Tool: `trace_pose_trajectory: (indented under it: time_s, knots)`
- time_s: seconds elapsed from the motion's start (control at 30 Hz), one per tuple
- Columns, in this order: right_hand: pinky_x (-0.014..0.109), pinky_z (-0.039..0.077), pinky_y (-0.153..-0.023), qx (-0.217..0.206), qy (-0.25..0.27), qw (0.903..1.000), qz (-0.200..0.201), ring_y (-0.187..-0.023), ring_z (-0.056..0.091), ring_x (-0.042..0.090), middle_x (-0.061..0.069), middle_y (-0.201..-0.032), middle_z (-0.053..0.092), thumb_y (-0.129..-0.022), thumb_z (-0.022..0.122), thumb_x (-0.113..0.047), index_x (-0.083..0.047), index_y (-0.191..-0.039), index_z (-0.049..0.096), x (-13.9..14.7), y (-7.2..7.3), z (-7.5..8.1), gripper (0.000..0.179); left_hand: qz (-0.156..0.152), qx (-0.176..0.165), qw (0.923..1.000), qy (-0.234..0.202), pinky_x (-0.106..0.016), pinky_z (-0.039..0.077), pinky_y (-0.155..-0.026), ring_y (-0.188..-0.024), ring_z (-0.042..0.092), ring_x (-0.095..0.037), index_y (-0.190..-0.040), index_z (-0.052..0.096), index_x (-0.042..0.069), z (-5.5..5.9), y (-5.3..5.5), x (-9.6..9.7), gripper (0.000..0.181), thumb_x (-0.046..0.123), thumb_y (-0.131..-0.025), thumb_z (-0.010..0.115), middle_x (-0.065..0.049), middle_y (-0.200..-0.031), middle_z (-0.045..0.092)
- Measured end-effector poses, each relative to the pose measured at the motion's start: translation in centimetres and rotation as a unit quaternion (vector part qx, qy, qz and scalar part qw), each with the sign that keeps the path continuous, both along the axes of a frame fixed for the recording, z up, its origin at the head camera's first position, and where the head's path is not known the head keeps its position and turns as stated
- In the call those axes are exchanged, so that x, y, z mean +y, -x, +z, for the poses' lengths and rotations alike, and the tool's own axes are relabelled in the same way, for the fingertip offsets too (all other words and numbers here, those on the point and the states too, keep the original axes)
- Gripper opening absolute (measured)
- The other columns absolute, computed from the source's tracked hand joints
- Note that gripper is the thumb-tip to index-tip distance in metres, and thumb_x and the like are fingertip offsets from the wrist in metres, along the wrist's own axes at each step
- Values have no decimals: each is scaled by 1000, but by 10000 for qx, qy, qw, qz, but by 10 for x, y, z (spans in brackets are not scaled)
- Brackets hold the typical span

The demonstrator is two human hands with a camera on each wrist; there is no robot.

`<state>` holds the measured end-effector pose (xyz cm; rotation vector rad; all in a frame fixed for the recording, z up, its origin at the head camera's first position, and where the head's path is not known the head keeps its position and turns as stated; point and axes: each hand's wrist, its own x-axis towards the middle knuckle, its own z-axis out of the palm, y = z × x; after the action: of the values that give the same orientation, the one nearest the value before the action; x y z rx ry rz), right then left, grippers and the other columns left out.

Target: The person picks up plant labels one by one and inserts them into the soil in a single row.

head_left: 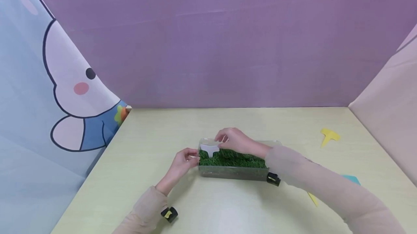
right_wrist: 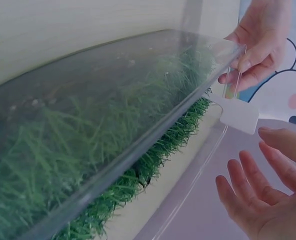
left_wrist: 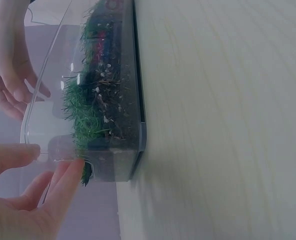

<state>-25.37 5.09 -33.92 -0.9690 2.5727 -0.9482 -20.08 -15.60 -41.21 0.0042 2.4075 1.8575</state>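
A clear plastic box [head_left: 232, 172] holds dark soil and green grass [left_wrist: 83, 107]. Upright in the grass at its left end stands a white T-shaped plant label [head_left: 210, 149]. My left hand [head_left: 181, 161] holds that end of the box, with thumb and fingers [left_wrist: 63, 187] at the end wall. My right hand [head_left: 238, 141] hovers over the grass just right of the label. Its thumb [right_wrist: 288, 142] is close to the label's edge; whether they touch I cannot tell. The other fingers are spread, loosely bent and hold nothing.
On the right of the table [head_left: 146, 125] lies a yellow T-shaped plant label [head_left: 330, 136]. A second yellow label [head_left: 312, 198] and a light-blue piece [head_left: 351, 179] are partly covered by my right sleeve. A purple cloth [head_left: 208, 46] hangs behind the table.
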Motion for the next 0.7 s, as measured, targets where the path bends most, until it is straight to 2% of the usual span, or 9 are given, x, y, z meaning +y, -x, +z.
trace_pose_trajectory:
  time_s: [0.33, 0.63, 0.7]
  knots:
    - [27, 51, -71, 155, 2, 9999, 36, -86, 56, 19, 6, -95, 61, -82, 61, -12, -3, -101, 62, 18, -3, 4, 21, 44, -56, 9999, -75, -27, 54, -67, -71, 55, -15, -106, 52, -11, 2, -1, 0, 30, 0, -79, 58, -15, -94, 57]
    - [26, 50, -71, 120, 31, 9996, -251, -84, 56, 17, 4, -95, 62, -81, 62, -11, -4, -101, 62, 36, -6, 6, 20, 33, -54, 10000, -54, -28, 54, -68, -71, 55, -15, -107, 52, -11, 1, 0, 1, 31, 0, -79, 58, -16, -94, 57]
    - [28, 50, -73, 141, 68, 9995, -258, -84, 56, 16, 4, -95, 62, -81, 61, -10, -3, -101, 62, 42, -7, 6, 21, 11, -41, 10000, -75, -27, 54, -67, -70, 55, -14, -107, 51, -12, 5, -2, 2, 31, -1, -79, 58, -16, -94, 57]
